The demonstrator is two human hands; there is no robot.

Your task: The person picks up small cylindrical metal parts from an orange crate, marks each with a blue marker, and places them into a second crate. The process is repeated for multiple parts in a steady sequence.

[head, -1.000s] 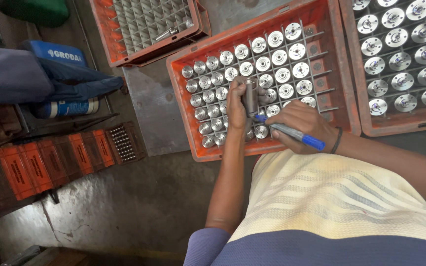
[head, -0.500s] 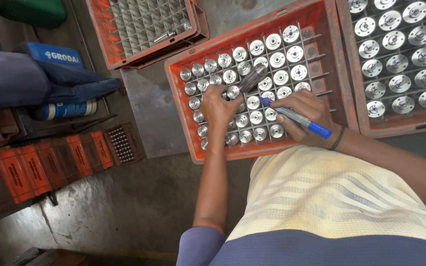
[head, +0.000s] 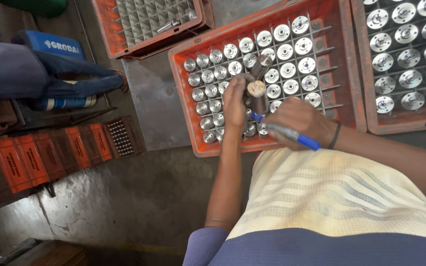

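A metal part [head: 257,93], a dark grey shaft topped by a round flanged head with a pale, brassy-looking face, is lifted clear of its slot and held tilted above the middle of an orange crate [head: 183,106]. The left hand [head: 235,101] grips it, fingers curled around the shaft just below the head. The right hand [head: 299,120] pinches a blue marker pen [head: 287,133] between thumb and fingers, its tip pointing toward the lower shaft; whether the tip actually touches the metal is hard to tell from this angle. A dark band [head: 335,135] circles the right wrist.

Below the two hands, the crate's wire grid holds rows of matching parts [head: 284,51], each standing head-up in its own cell and showing a shiny silver disc with a hole at the centre. Several cells along the right edge hold none. A second orange crate [head: 371,123] just to the right carries larger-looking silver discs, and a third crate [head: 124,44] at top left shows a mostly bare grid with one long part lying in it. The crates rest on a worn grey metal table [head: 154,108]. At far left another person's dark blue sleeve [head: 6,69] reaches in above a row of small orange boxes [head: 35,157].
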